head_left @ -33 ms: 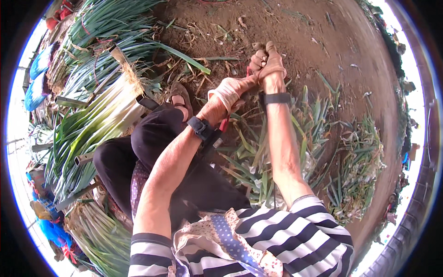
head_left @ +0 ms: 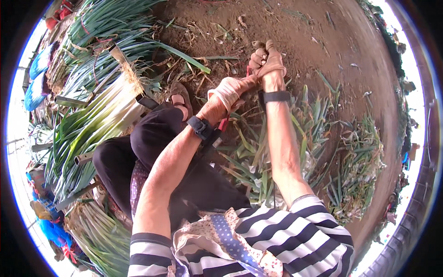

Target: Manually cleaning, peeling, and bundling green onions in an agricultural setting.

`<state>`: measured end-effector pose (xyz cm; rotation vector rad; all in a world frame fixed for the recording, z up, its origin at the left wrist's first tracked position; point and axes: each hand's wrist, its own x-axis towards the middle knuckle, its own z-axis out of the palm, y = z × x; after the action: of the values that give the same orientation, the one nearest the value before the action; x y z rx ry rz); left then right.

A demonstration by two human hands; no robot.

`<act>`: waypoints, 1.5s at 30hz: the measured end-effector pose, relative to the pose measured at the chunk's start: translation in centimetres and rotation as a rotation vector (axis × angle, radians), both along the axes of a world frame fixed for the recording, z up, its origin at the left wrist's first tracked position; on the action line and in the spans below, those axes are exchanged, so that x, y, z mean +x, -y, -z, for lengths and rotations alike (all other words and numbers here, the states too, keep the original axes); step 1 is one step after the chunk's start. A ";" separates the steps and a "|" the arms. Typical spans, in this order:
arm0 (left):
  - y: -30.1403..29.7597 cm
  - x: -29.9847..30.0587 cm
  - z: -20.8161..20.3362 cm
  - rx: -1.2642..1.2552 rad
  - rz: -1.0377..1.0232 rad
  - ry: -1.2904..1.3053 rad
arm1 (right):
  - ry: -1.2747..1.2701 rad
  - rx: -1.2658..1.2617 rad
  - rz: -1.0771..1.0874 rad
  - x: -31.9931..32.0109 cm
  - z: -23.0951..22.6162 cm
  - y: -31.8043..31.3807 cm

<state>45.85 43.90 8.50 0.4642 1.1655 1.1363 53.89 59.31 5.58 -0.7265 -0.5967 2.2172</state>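
Observation:
My left hand (head_left: 234, 88), in a soiled pale glove or wrap, reaches across to the base of my right hand. Its fingers are closed against the right wrist, and what they grip is hidden. A thin red strip or handle (head_left: 224, 123) shows under the left wrist, and a bit of red also shows between the two hands. My right hand (head_left: 268, 62) wears a similar tan, dirt-stained covering. Its fingers are curled with the thumb pointing away from me; anything inside them is hidden. Dark bands circle both wrists.
Long green onions (head_left: 101, 106) with white stalks and roots lie stacked at the left, among metal bars (head_left: 84, 159). Trimmed leaves (head_left: 258, 152) litter the brown soil (head_left: 295, 41) under my right arm. Another heap of trimmings (head_left: 357, 166) lies farther right. My shoe (head_left: 180, 98) is near the stack.

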 end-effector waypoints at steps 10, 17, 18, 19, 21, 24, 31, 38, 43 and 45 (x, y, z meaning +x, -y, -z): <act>-0.5 0.7 2.8 0.089 -0.278 0.031 | 0.212 0.009 0.097 -3.3 1.0 2.0; -0.1 2.1 5.5 0.008 -0.388 -0.278 | 1.284 0.821 0.281 -5.8 5.5 0.9; -0.4 2.3 5.1 -0.015 -0.399 -0.269 | 1.330 0.827 0.236 -5.8 5.4 0.2; -0.9 2.2 6.3 -0.007 -0.403 -0.271 | 1.369 0.837 0.184 -6.2 5.3 -0.2; -1.9 1.0 10.8 0.262 -0.235 -0.932 | 1.317 0.753 0.066 -8.0 4.7 0.4; -0.1 4.1 6.6 0.358 -0.389 -0.404 | 1.218 0.753 0.216 -4.6 4.8 -1.9; 2.5 3.5 1.6 0.545 0.241 -1.113 | 1.647 1.379 0.087 3.3 6.4 -6.9; 5.2 6.9 -4.5 0.777 -0.010 -0.640 | 2.781 1.929 0.295 36.8 5.1 -22.0; 2.0 0.9 1.2 0.648 -0.448 -0.805 | 1.410 0.779 0.128 28.6 6.3 -17.8; 2.4 -2.3 -1.1 0.516 -0.453 -0.243 | 1.359 1.162 0.410 32.8 6.0 -19.6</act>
<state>43.58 41.50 9.56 0.7719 1.2152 1.8318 86.69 78.88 -0.42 -1.3745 -1.8770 0.4525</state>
